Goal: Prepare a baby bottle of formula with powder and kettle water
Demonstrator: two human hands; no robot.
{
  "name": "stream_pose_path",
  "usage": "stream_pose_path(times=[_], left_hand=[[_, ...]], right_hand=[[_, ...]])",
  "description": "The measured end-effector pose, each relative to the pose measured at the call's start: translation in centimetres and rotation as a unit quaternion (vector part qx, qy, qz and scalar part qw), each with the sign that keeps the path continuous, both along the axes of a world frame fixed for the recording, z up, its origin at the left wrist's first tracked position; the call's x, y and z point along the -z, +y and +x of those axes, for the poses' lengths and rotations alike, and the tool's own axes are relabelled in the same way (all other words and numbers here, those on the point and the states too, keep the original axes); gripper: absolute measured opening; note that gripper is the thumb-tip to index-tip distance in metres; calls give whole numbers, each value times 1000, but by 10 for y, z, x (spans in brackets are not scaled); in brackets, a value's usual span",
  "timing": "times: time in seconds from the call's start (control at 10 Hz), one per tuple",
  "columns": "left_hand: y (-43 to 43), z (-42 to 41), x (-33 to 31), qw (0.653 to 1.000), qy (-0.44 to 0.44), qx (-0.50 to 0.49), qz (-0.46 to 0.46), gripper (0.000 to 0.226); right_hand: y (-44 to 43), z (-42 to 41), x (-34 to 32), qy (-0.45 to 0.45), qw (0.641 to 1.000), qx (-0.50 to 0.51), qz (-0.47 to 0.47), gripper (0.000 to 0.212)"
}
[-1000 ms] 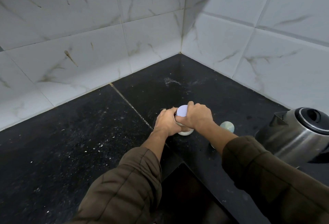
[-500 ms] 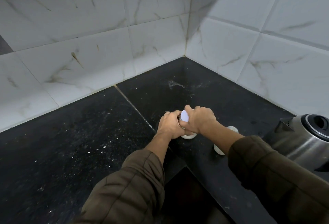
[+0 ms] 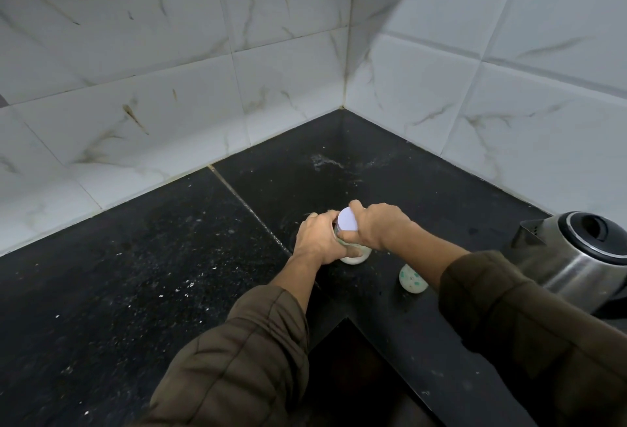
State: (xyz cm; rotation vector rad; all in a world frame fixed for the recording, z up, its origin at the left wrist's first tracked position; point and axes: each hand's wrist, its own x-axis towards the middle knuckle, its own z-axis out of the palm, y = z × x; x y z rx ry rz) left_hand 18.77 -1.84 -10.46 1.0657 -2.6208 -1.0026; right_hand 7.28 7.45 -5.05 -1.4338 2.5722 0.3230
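Left hand [image 3: 317, 240] grips jar [image 3: 355, 257]; right hand's [image 3: 380, 227] fingers [image 3: 357, 205] seemingly clasp lid [image 3: 347, 219].

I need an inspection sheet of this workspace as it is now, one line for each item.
Surface: black counter, running into a corner.
Job's things: jar with white lid, standing on the counter; bottle to its right, partly hidden; kettle at the right edge of the view.
Clutter: white specks and a pale smear on the counter.
Hands: left hand grips the jar; right hand grips the lid.
Cables: nothing seen.
Surroundings: white marbled tiles on both walls.
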Motion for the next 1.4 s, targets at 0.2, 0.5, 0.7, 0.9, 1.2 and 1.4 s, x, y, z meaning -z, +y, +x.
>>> stream_pose_path(times=[0.2,0.5,0.7,0.9,1.2,1.4], left_hand=[[2,1,4,1000,19,7,-6,68],[4,0,-1,1000,7,0,15,81],[3,-8,2,1000,12,11,-15,88],[11,-42,-21,996,6,75,-41,121],[26,-83,-29,991,-4,103,-88,92],[34,-98,-24,987,17,107,-121,81]], right_hand=[[-7,24,26,-41,981,165,-97,60],[-10,7,6,-52,991,124,-16,77],[-9,-2,3,-50,992,109,-37,79],[18,-68,-36,-15,982,179,-54,89],[78,-127,-22,-38,960,278,-11,86],[82,-128,-10,-40,955,294,6,108]])
